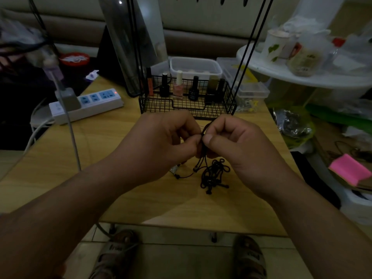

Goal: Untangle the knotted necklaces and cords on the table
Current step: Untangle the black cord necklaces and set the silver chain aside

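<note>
Black in colour, the cord [203, 150] is pinched between thumb and forefinger of both hands. The left hand [167, 137] and right hand [241, 141] meet thumb tip to thumb tip just above the table [141, 198], with the remaining fingers curled in. The gripped stretch runs nearly upright between the two pinches. Its strands hang down from the grip into the tangle [214, 175], which lies on the wood below the hands, towards the person and slightly to the right. The right hand is therefore the nearer one to the tangle. Any parting of the hands would probably act sideways, across this upright axis, with slack drawn up from below.

A thinner beaded cord [182, 175] lies just left of the tangle; whether the two are joined cannot be told.

Beyond the hands stands a wire basket [187, 106] holding upright nail polish bottles [178, 85], one pink and the others dark. Behind it is a lidded plastic tub [196, 66] whose pale contents are unclear. A power strip [86, 105] lies well to the left.
</note>
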A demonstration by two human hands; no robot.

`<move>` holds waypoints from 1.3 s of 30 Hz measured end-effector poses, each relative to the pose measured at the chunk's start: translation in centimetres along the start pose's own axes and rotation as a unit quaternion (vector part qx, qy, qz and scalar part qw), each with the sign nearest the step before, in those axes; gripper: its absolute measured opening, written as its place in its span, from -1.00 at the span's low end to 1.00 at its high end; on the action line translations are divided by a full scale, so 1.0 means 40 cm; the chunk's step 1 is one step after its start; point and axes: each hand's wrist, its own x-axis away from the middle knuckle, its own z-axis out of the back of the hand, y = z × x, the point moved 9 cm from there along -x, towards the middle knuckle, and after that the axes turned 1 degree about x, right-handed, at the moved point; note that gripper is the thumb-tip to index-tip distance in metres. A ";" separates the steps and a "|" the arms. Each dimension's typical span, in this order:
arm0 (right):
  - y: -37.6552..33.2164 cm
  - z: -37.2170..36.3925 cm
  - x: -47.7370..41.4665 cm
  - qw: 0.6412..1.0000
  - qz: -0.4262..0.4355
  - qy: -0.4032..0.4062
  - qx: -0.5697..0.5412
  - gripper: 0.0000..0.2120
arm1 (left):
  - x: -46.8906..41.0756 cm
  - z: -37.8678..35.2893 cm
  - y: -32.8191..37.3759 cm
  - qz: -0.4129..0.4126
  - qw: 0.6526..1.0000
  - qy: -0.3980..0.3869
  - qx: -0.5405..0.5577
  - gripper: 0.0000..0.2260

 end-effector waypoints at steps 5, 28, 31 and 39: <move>0.005 -0.002 0.002 1.000 -0.026 -0.003 -0.004 -0.90 | -0.004 0.005 -0.018 0.039 0.998 0.000 0.041 -0.97; 0.017 -0.011 0.011 0.991 -0.079 -0.023 -0.107 -0.86 | 0.004 0.014 0.024 -0.022 0.999 -0.018 -0.039 -0.95; 0.012 -0.013 0.009 0.995 -0.069 -0.013 -0.075 -0.89 | 0.004 0.015 0.033 -0.034 0.996 -0.009 -0.083 -0.94; 0.000 -0.011 0.010 0.997 -0.062 0.000 -0.051 -0.90 | -0.001 0.029 -0.008 0.044 0.998 0.016 -0.031 -0.95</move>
